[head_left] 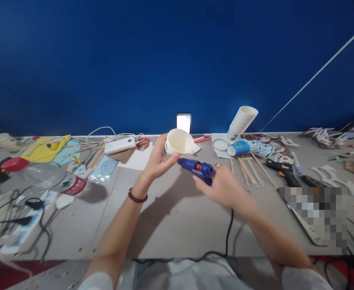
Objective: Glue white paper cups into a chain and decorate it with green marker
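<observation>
A white paper cup is held up over the middle of the table, its open mouth tilted toward me, with a small pale flap sticking out on its right side. My left hand is wrapped round the cup's left side and base. My right hand grips a blue glue gun, whose nozzle points left at the cup's lower side. Whether the nozzle touches the cup I cannot tell. A black cable runs down from beneath my right hand to the table's front edge.
Upright stacked paper cups lean at the back right, near blue cups, wooden sticks and a black glue gun. To the left lie a plastic bottle, a power strip, a white power bank and papers. A phone stands behind.
</observation>
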`<state>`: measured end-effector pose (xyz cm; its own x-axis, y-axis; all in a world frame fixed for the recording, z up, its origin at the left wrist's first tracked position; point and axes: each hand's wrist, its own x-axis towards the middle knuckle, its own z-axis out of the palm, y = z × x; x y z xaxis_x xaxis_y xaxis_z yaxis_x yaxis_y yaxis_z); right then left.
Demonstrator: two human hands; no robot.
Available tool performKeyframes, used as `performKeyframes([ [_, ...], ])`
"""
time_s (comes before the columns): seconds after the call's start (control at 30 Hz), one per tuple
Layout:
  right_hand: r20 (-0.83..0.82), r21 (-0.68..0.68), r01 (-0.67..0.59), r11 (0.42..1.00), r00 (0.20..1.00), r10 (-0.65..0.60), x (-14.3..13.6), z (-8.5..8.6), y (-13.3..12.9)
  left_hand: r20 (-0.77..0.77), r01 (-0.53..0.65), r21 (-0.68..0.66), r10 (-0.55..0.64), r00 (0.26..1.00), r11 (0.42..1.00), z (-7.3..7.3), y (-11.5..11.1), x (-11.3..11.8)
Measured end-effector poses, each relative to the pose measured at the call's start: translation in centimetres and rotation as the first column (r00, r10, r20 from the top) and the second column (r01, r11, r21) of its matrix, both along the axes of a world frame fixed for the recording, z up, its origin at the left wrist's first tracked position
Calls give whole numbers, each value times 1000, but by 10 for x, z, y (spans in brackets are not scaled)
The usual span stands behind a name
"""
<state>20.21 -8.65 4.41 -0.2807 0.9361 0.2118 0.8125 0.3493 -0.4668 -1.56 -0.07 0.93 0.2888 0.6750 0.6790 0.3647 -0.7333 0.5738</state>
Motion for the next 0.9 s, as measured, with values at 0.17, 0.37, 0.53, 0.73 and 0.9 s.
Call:
performKeyframes([
  [0.17, -33, -92, -11, 996, 999, 8, 1, 1, 2, -12, -9, -5, 9, 1000, 1000, -1, 1, -1],
  [0.37, -66, -126, -20, 992, 998, 11, 0, 6, 2, -10, 3, -6, -3, 1000, 1000, -3, 1, -1],
  [0.53, -64, -124, -19, 992, 998, 11, 0, 5, 2, -2, 16, 1, -16, 1000, 1000, -4, 2, 0],
  [0.73, -52, -109, -21, 994, 999, 15, -1, 5, 2, -10, -1, -5, 1, 1000, 1000, -3, 2, 0],
  [0.9, -38, -96, -14, 995, 999, 10, 0, 1, 2, 2, -9, -25, 9, 1000, 1000, -3, 1, 1],
])
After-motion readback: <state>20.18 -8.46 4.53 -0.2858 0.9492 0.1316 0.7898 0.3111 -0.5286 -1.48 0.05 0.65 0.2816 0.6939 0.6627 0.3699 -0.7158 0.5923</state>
